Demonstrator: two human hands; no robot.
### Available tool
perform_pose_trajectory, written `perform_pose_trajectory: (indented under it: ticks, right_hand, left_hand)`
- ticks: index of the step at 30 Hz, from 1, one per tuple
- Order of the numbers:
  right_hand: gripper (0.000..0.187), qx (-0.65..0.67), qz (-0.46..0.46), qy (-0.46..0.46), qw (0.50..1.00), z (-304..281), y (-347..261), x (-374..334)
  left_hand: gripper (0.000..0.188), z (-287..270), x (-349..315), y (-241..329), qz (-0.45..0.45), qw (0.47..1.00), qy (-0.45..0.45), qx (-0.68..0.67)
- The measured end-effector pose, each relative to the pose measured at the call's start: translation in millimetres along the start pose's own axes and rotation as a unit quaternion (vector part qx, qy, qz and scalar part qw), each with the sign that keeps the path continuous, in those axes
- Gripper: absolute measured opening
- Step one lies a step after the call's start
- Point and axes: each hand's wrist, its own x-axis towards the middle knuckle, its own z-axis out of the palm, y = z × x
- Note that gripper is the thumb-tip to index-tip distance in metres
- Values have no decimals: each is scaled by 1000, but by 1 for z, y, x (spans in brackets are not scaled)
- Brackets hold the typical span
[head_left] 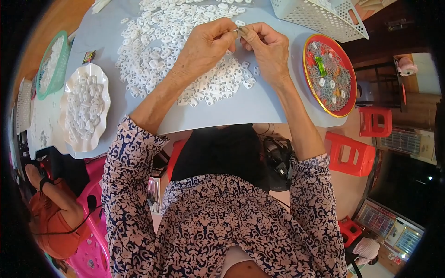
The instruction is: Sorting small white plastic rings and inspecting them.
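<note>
My left hand (pixel 206 46) and my right hand (pixel 269 51) meet over the far middle of the table. Both are closed in a pinch, fingertips almost touching, on something small with a pale bit showing; its kind is hidden. Beneath and around them spreads a heap of small white plastic pieces (pixel 153 53), rounded and with holes. To the right of my right hand stands a red bowl with a gold rim (pixel 308 76), full of small thin grey parts (pixel 331 72), a few white pieces and a green wrapper (pixel 321 66).
A scalloped white dish (pixel 105 85) of white pieces and a green basket (pixel 41 90) stand at the left. A perforated white basket (pixel 320 21) is at the far right. Red stools (pixel 350 154) stand beyond the table; a person (pixel 60 208) sits at lower left by a pink chair (pixel 97 227).
</note>
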Motion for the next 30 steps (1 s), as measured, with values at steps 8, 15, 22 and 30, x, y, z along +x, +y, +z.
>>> perform_pose_trajectory:
  ticks: [8, 15, 22, 30]
  right_hand:
    - [16, 26, 2, -12, 1000, 0, -4, -5]
    - [19, -22, -27, 1, 999, 2, -3, -5]
    - [21, -5, -7, 9, 1000, 3, -4, -4]
    - [19, -7, -23, 6, 1000, 2, -3, -5]
  left_hand:
    - [17, -4, -1, 5, -37, 995, -28, -84]
    - [13, -2, -1, -2, -14, 999, -18, -33]
    - [15, 2, 0, 2, -32, 996, -6, -83]
    - [19, -1, -1, -1, -32, 997, -11, -71]
